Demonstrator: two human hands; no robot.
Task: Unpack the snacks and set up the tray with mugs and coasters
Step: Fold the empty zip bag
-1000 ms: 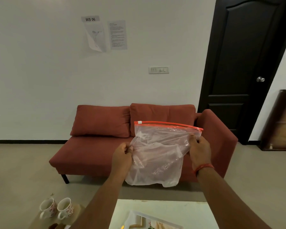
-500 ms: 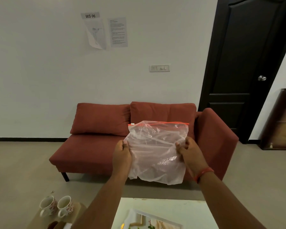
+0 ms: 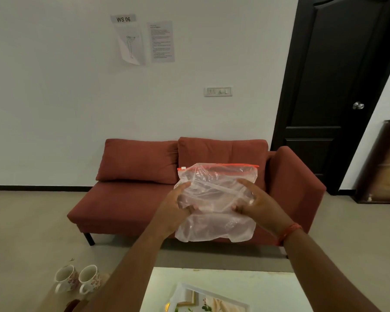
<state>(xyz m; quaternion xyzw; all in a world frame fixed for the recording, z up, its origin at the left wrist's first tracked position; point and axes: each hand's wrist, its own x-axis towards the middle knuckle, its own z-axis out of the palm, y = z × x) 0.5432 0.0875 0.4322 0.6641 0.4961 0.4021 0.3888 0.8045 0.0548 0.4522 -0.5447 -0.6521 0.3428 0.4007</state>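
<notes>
Clear plastic, crumpled, with an orange zip strip along its top: the zip bag point(image 3: 216, 199) is held up in front of the red sofa point(image 3: 142, 188); the left hand point(image 3: 173, 210) pinches its left edge, fingers curled into the film; the right hand point(image 3: 259, 204) grips the right side likewise; two flowered mugs point(image 3: 77, 279) stand side by side low on the left, well apart from the bag; a pale table point(image 3: 223, 280) lies below the arms.

Operator body: two bare forearms and hands

Both forearms are showing no sleeves; the right hand point(image 3: 260, 204) is wearing a thin red-orange thread band around its wrist, while the left hand point(image 3: 173, 211) is wearing nothing, rings included.
</notes>
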